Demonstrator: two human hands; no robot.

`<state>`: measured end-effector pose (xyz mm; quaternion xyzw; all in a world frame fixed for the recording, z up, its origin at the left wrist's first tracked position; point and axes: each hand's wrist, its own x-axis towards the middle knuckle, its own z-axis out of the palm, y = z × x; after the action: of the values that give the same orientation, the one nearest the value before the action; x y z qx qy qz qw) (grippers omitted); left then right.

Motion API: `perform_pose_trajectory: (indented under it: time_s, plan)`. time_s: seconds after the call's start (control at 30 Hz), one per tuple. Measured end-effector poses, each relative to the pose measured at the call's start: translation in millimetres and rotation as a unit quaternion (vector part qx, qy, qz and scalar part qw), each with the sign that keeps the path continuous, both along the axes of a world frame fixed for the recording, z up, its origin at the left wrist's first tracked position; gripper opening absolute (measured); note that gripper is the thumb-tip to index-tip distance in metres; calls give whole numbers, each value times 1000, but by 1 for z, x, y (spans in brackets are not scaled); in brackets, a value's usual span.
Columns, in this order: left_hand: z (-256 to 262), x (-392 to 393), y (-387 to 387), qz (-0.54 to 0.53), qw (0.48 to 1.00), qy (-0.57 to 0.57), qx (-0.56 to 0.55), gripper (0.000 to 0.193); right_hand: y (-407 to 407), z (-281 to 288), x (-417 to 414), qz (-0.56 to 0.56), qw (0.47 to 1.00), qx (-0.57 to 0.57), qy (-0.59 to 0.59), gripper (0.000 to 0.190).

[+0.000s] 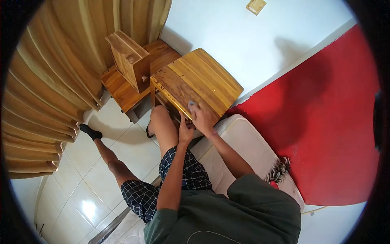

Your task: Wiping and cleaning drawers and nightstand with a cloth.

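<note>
A wooden cabinet (210, 79) with a slatted top stands before me, its front side open. My right hand (201, 117) presses a small greyish thing (192, 105), blurred, perhaps a cloth or pad, onto the cabinet's top near the front edge. At that edge, close beside it, my left hand (185, 131) rests with a finger raised along the rim; whether it grips the edge is partly hidden. To the left, a wooden drawer (123, 67) with a round knob (145, 78) stands on its side on a lower wooden unit (122, 88).
A mattress (240, 143) lies against the red wall (329, 122), with a feathery duster (278, 170) on it. Brown curtains (54, 100) hang at left above the tiled floor (128, 152). My knee is close to the cabinet's open front.
</note>
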<state>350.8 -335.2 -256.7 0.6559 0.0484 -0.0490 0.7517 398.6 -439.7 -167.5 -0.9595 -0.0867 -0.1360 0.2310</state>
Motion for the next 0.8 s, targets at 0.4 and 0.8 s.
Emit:
perform_pose_trajectory:
  time_s: [0.4, 0.8]
  plan:
    - [17, -5, -1, 11, 1000, 7, 28, 102, -137, -3, 121, -94, 982, -160, -46, 21]
    - [33, -7, 3, 13, 998, 15, 57, 102, -100, -21, 127, -195, 979, -52, -39, 24]
